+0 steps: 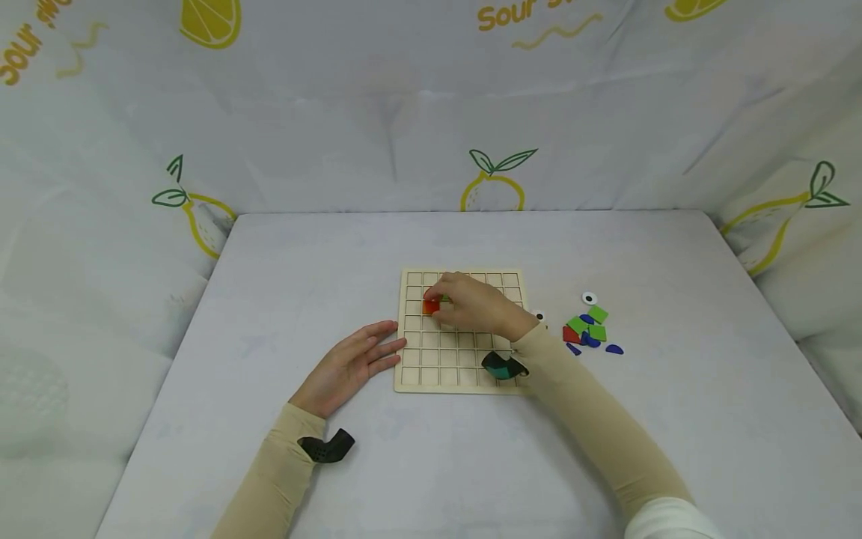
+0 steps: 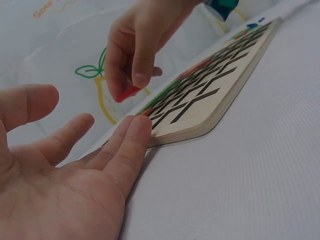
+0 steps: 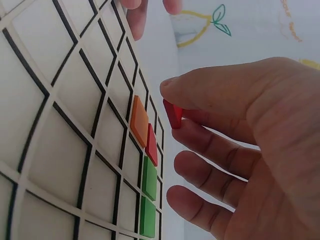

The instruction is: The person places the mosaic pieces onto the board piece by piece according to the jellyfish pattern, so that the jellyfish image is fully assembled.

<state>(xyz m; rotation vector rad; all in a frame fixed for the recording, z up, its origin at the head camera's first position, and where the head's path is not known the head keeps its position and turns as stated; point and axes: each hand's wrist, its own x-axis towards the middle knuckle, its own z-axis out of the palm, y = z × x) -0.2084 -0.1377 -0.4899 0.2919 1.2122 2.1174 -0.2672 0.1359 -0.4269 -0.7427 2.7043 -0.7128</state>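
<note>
A pale wooden board (image 1: 447, 359) with a grid of square recesses lies flat on the table. My right hand (image 1: 474, 303) is over its upper left part. Between thumb and index finger it pinches a small red tile (image 3: 173, 114), held just above the grid. An orange tile (image 3: 140, 122), another red tile (image 3: 152, 145) and two green tiles (image 3: 149, 177) sit in recesses near the held one. My left hand (image 1: 346, 367) has its fingers extended, with the fingertips (image 2: 142, 125) at the board's left edge.
To the board's right lies a loose pile of green squares (image 1: 597, 333), a red piece (image 1: 571, 335) and several blue pieces (image 1: 614, 349). A white disc with a black dot (image 1: 589, 298) lies above them; a similar disc (image 1: 539, 316) is by my right sleeve. Printed fabric surrounds the table.
</note>
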